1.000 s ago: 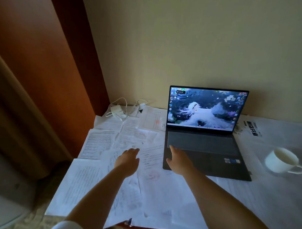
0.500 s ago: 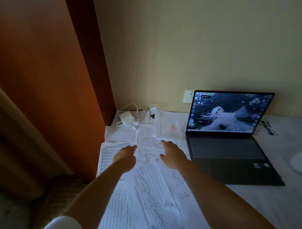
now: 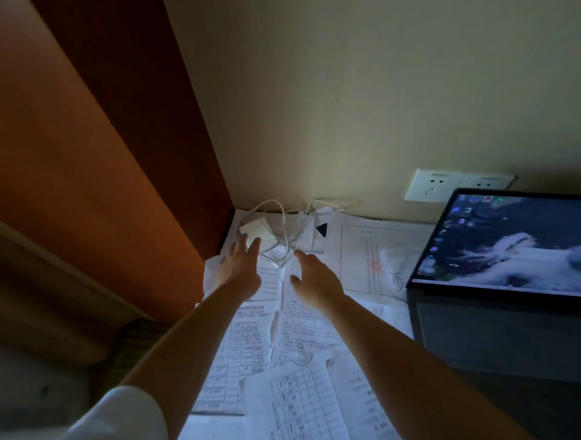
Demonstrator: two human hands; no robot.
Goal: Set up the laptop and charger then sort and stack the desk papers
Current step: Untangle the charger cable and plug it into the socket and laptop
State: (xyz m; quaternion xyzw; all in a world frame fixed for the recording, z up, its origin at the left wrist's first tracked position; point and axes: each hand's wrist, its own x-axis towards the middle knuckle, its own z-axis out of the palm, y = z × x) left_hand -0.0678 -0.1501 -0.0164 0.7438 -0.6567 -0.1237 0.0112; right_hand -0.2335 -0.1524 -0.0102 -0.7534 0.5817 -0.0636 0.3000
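A white charger brick (image 3: 256,230) with its tangled white cable (image 3: 283,249) lies in the desk's far left corner, on top of papers. My left hand (image 3: 239,267) is stretched out with fingers apart, its fingertips at the brick's near edge. My right hand (image 3: 315,278) is open just right of it, fingers near the cable loops. Several printed sheets (image 3: 296,378) cover the desk under both arms. The open laptop (image 3: 507,286) stands at the right, screen lit.
A white double wall socket (image 3: 448,189) sits on the wall just above the laptop's lid. An orange-brown wooden panel (image 3: 96,167) borders the desk on the left. A small paper with a black triangle (image 3: 321,229) lies beside the cable.
Both hands have moved forward and left, from the laptop's front edge over the papers to the charger in the corner. The view has followed left; the cup is out of frame.
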